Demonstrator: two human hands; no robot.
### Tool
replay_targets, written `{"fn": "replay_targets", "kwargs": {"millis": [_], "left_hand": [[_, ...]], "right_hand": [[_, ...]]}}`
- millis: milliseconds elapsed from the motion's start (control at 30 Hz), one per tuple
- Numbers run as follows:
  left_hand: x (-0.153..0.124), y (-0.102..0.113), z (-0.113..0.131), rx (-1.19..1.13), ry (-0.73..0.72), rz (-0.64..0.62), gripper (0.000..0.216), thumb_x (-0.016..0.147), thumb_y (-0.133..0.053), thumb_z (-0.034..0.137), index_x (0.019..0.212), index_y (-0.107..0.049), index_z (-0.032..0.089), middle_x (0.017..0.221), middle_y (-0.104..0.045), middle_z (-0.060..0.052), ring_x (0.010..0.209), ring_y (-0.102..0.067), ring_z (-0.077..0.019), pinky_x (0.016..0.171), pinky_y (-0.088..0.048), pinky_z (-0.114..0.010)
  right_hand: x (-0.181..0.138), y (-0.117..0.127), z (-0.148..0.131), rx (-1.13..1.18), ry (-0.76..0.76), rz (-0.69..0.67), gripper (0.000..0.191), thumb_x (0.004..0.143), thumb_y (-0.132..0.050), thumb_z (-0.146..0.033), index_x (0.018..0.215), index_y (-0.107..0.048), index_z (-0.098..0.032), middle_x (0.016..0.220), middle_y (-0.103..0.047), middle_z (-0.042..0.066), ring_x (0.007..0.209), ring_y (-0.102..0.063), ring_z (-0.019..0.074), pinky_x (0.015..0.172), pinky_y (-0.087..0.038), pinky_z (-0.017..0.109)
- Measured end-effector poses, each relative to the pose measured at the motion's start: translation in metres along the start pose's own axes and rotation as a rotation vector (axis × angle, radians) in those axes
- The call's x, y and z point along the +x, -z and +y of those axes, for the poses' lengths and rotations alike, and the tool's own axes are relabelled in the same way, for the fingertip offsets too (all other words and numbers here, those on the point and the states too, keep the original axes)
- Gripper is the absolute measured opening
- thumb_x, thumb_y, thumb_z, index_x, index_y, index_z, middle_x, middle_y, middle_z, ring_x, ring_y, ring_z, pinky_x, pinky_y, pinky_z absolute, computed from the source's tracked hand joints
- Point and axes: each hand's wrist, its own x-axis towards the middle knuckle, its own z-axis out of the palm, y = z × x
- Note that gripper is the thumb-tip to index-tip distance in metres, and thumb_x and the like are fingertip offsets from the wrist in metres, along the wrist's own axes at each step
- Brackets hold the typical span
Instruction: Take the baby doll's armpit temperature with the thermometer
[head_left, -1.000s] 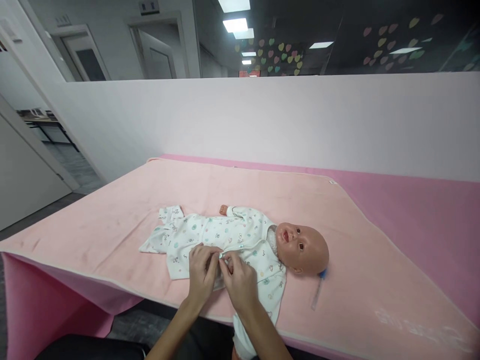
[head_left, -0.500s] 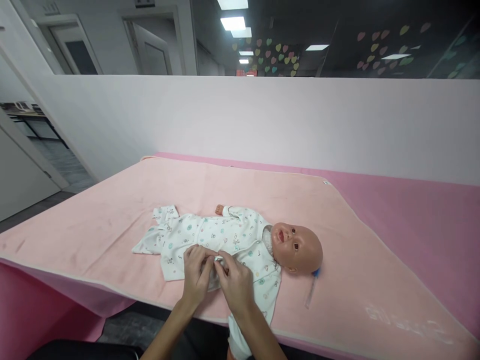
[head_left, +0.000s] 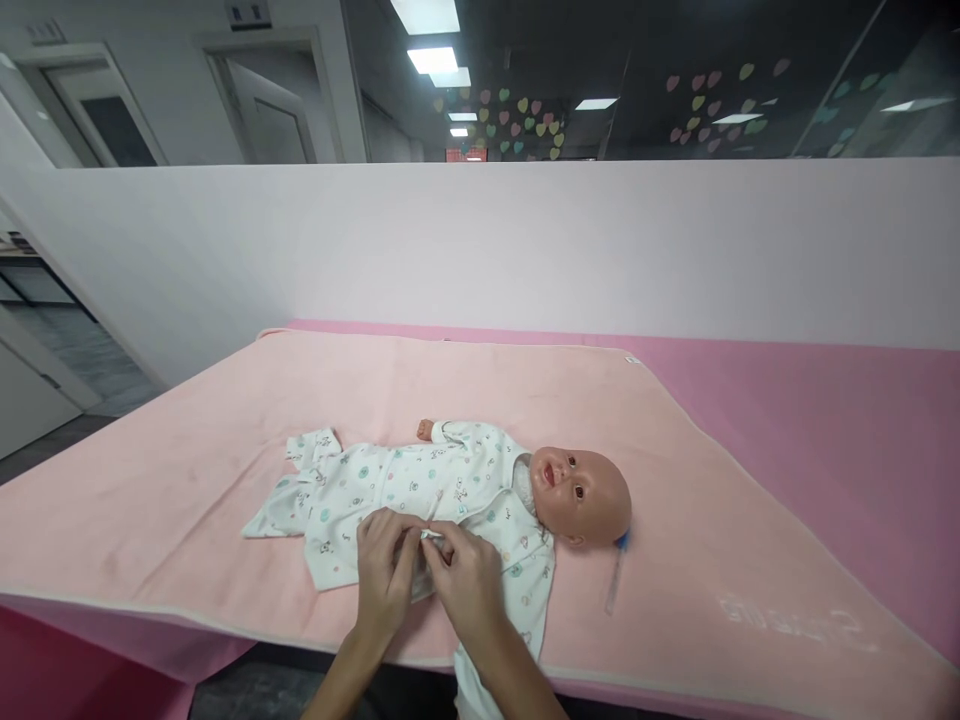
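Observation:
A baby doll [head_left: 581,495] lies on its back on a peach blanket [head_left: 187,470], head to the right. It wears a white printed romper [head_left: 390,485]. My left hand [head_left: 384,568] and my right hand [head_left: 465,575] meet over the near edge of the romper at the doll's belly. Both hands have fingers curled, pinching the fabric where the two front edges meet. The fingertips touch each other around a small snap; the snap itself is mostly hidden. One sleeve of the romper hangs over the table's near edge below my right wrist.
A thin clear stick with a blue tip [head_left: 615,580] lies on the blanket just right of the doll's head. Pink cloth [head_left: 825,420] covers the table to the right. A white partition wall [head_left: 487,240] stands behind. The table's near edge runs just below my hands.
The view has swung to the right and down a little, so doll and blanket sit further left in frame. My hands stay pinched on the same spot of the romper.

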Motion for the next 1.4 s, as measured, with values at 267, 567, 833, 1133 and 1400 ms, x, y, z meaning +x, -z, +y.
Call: {"fn": "replay_targets", "kwargs": {"millis": [267, 567, 833, 1133, 1400], "left_hand": [[-0.005, -0.001, -0.006, -0.059, 0.054, 0.133, 0.015, 0.084, -0.044, 0.028, 0.082, -0.057, 0.02, 0.081, -0.058, -0.003, 0.082, -0.053, -0.0178, 0.072, -0.042, -0.031], [-0.003, -0.001, 0.002, 0.114, 0.022, 0.094, 0.018, 0.084, -0.045, 0.03, 0.087, -0.06, 0.022, 0.086, -0.062, -0.002, 0.085, -0.052, -0.0194, 0.077, -0.036, -0.035], [-0.002, 0.0, 0.006, 0.15, -0.017, 0.058, 0.019, 0.084, -0.043, 0.028, 0.079, -0.06, 0.021, 0.076, -0.063, 0.0, 0.076, -0.051, -0.018, 0.074, -0.032, -0.035], [-0.004, 0.0, 0.001, 0.104, -0.054, 0.1, 0.018, 0.084, -0.047, 0.028, 0.085, -0.064, 0.022, 0.077, -0.062, -0.001, 0.078, -0.052, -0.0172, 0.076, -0.034, -0.035], [-0.006, 0.002, 0.0, 0.074, -0.059, 0.114, 0.019, 0.082, -0.049, 0.03, 0.084, -0.067, 0.025, 0.075, -0.062, -0.001, 0.075, -0.053, -0.0178, 0.075, -0.038, -0.036]], "right_hand": [[-0.001, 0.002, 0.001, -0.02, 0.016, -0.027, 0.021, 0.083, -0.048, -0.033, 0.09, -0.065, -0.023, 0.059, -0.064, -0.002, 0.049, -0.056, 0.0118, 0.05, -0.036, 0.02], [-0.001, 0.002, 0.003, -0.005, 0.027, -0.01, 0.022, 0.086, -0.046, -0.032, 0.087, -0.066, -0.021, 0.063, -0.066, -0.001, 0.051, -0.058, 0.0115, 0.052, -0.037, 0.019], [-0.003, 0.001, 0.005, 0.028, 0.038, -0.009, 0.021, 0.086, -0.046, -0.028, 0.089, -0.065, -0.021, 0.074, -0.07, 0.0, 0.059, -0.062, 0.0119, 0.056, -0.041, 0.018], [-0.004, 0.0, 0.006, -0.007, 0.071, 0.025, 0.025, 0.088, -0.043, -0.03, 0.089, -0.066, -0.02, 0.072, -0.07, 0.0, 0.058, -0.063, 0.012, 0.056, -0.042, 0.019], [-0.003, 0.003, 0.004, -0.024, 0.112, 0.027, 0.03, 0.09, -0.039, -0.031, 0.087, -0.066, -0.019, 0.072, -0.07, 0.002, 0.061, -0.065, 0.0133, 0.056, -0.044, 0.02]]}}
